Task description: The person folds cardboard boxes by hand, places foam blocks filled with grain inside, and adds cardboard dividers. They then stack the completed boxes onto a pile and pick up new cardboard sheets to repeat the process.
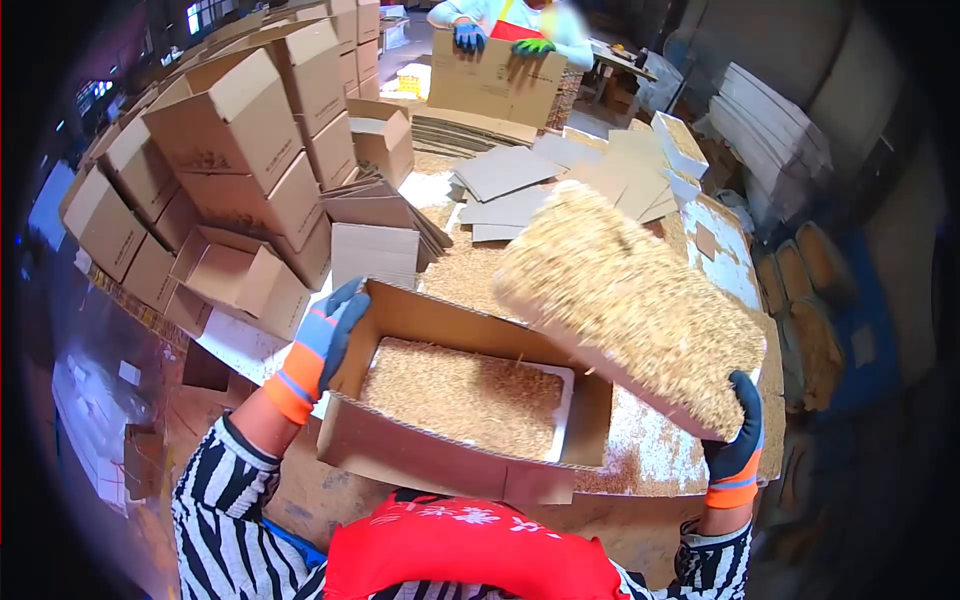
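Observation:
An open cardboard box (pixel 450 445) stands in front of me on the table. Inside it lies a white tray (pixel 460 395) filled with tan, grain-like flakes. My left hand (pixel 335 325), in a blue and orange glove, grips the box's left end at the rim. On the right, my gloved right hand (pixel 738 430) clasps the near corner of a second tray (pixel 630 310), heaped with the same flakes. This tray is tilted above the box's right side and blurred by motion. Part of my right hand's fingers is hidden behind the tray.
Stacked open cartons (pixel 235 130) rise at the left. Flat cardboard sheets (pixel 505 172) and loose flakes lie on the table beyond the box. Across the table, another person with gloved hands (pixel 500 40) holds a large cardboard piece (pixel 495 85). White trays (pixel 680 145) stand at the back right.

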A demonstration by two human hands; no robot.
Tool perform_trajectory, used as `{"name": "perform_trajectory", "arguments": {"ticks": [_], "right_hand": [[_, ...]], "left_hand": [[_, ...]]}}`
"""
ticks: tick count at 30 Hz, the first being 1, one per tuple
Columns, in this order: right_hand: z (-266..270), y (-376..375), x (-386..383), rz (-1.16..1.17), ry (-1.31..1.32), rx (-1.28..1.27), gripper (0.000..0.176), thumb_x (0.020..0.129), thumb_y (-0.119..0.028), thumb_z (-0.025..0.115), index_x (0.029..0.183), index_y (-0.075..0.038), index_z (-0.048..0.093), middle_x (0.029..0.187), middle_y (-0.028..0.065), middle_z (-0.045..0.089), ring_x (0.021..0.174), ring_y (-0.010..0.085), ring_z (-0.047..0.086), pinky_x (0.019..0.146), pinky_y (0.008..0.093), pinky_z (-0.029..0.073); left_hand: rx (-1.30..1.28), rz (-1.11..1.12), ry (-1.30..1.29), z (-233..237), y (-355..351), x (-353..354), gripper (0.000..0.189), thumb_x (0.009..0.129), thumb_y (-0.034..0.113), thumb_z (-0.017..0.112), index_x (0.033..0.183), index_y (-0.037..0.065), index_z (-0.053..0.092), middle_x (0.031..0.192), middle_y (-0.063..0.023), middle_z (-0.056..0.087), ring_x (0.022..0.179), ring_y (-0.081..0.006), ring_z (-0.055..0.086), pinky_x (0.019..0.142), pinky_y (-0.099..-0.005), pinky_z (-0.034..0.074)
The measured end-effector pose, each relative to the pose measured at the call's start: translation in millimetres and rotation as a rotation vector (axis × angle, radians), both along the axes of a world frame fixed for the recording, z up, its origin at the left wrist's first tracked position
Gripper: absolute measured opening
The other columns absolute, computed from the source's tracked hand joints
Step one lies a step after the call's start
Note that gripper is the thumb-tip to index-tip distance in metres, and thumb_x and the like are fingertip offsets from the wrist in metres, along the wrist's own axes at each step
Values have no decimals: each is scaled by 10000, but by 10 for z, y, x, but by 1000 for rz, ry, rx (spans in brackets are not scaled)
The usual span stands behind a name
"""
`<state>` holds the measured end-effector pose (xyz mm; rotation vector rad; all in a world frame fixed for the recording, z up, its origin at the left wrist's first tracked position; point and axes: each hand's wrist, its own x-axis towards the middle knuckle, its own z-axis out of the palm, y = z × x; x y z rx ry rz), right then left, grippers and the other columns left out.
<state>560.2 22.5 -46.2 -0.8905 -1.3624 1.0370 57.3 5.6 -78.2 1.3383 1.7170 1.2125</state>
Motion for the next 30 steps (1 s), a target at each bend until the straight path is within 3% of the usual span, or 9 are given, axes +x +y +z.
{"name": "perform_trajectory", "arguments": {"ticks": [4,9,13,16,18,23,27,29,30], "right_hand": [[90,-219,-455,22,-561,171,270,932,-42,505,1190,-56,582,1282,148,538,1176,270,537,986,428,471],[559,-371,-1410,66,-189,-325,494,853,-73,603,1315,13,449,1245,139,549,1174,216,500,992,364,415],[558,-299,-1528,130,-502,-370,496,868,-234,674,1272,1,509,927,47,668,808,99,621,691,259,501],[630,-278,-1528,85,-1210,-321,310,842,-308,712,882,-4,668,642,82,632,626,120,623,560,286,477],[597,-211,-1539,95,-1589,-261,499,804,-525,674,801,-26,654,665,150,649,665,258,659,601,361,493],[787,-60,-1587,311,-1804,-265,639,762,-708,576,763,-80,695,710,172,661,701,339,646,646,413,499],[932,229,-1426,652,-1714,-392,539,822,-632,575,866,-124,748,811,98,705,695,243,659,672,362,504],[989,575,-1191,1002,-1322,-549,388,867,-444,662,1022,-93,714,753,23,694,621,101,661,554,241,496],[1020,674,-1163,1027,-1212,-666,383,909,-387,628,1127,-76,678,873,23,709,663,98,671,564,221,499]], "left_hand": [[96,-118,-225,-531,132,-220,500,950,295,526,1300,-61,502,1298,-176,560,1200,-232,515,1032,-298,374],[89,-374,-637,65,-103,-89,447,969,246,491,1315,-36,497,1311,-131,547,1170,-174,526,1020,-274,378],[102,-117,-681,-220,-76,-101,437,953,230,531,1318,-8,498,1262,-70,569,1136,-153,536,991,-285,412],[366,23,76,24,-180,25,413,909,183,558,1297,45,531,1228,-112,575,1108,-234,546,974,-353,400],[642,87,756,309,-266,66,407,827,171,637,1216,70,570,1184,-152,569,1021,-320,561,895,-400,433],[530,-801,731,805,-327,583,351,774,262,684,1076,102,606,1020,-118,577,941,-311,574,801,-404,464],[596,-1009,806,622,-160,1251,371,703,273,686,1002,83,575,849,-111,499,803,-308,542,692,-430,441],[552,-1094,775,676,-142,1315,382,778,281,660,1101,92,581,927,-125,555,869,-311,570,744,-422,462],[617,-992,792,526,-129,1393,352,726,283,698,1004,101,585,926,-120,552,870,-308,573,722,-409,463]]}}
